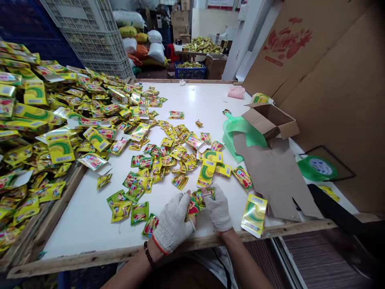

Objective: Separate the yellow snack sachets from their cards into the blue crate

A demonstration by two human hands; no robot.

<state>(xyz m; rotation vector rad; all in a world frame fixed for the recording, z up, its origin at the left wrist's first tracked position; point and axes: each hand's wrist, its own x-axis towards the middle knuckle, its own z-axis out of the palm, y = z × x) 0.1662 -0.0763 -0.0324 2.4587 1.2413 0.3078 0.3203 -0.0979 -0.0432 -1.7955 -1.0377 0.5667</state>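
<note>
Head view, all places taken from the white-topped table (81, 228). At the middle of its near edge, the left hand (175, 220), in a white knitted glove, grasps a printed packet (192, 208) in red, green and yellow, held between thumb and fingers. The right hand (218, 209), similarly gloved, has its fingertips closed on green sachets (199, 196) directly beside that packet. Whether the packet is open cannot be told, as the fingers cover part of it. A beaded bracelet (148, 255) is worn on the left wrist.

On the middle of the table, just beyond the hands, lie scattered loose sachets (180, 153) in yellow and green, with a yellow box (207, 172) near the right hand. A further flat yellow carton (254, 215) lies at the table's near edge, right of the right hand.

Along the table's left side is a large heap (61, 116) of boxes and sachets. On its right side are an open cardboard box (269, 122), a flat cardboard sheet (267, 170) and a green strip (233, 130). Pink plastic (236, 92) lies towards the far right corner. Beyond the far edge stand stacked crates (94, 40) and a blue basket (190, 73).
</note>
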